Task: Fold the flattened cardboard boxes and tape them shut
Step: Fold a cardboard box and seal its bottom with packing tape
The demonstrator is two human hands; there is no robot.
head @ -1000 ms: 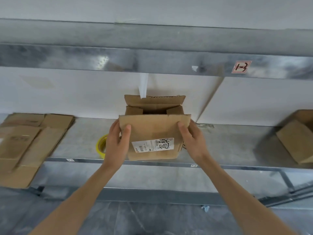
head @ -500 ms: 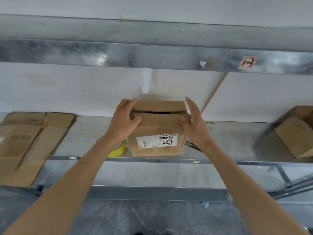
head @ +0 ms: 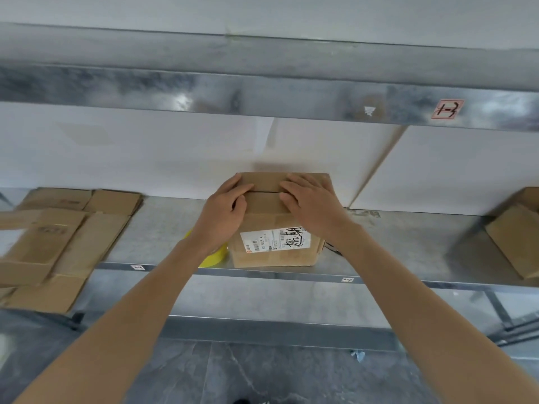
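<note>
Standing box [head: 272, 249], flaps closed, untaped

two hands [head: 224, 212] [head: 313, 207], two folded boxes [head: 274, 258] [head: 514, 240], one tape [head: 215, 256]

Just one camera, up on the person's head, looking forward and a bit down at the metal shelf [head: 408, 246]. It's wide-angle and close to the shelf, near enough that both arms reach it, with the cardboard box [head: 271, 259] mid-frame.

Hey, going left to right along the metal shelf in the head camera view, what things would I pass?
Stack of flattened cardboard boxes → yellow tape roll → labelled cardboard box → another cardboard box at the far right.
</note>
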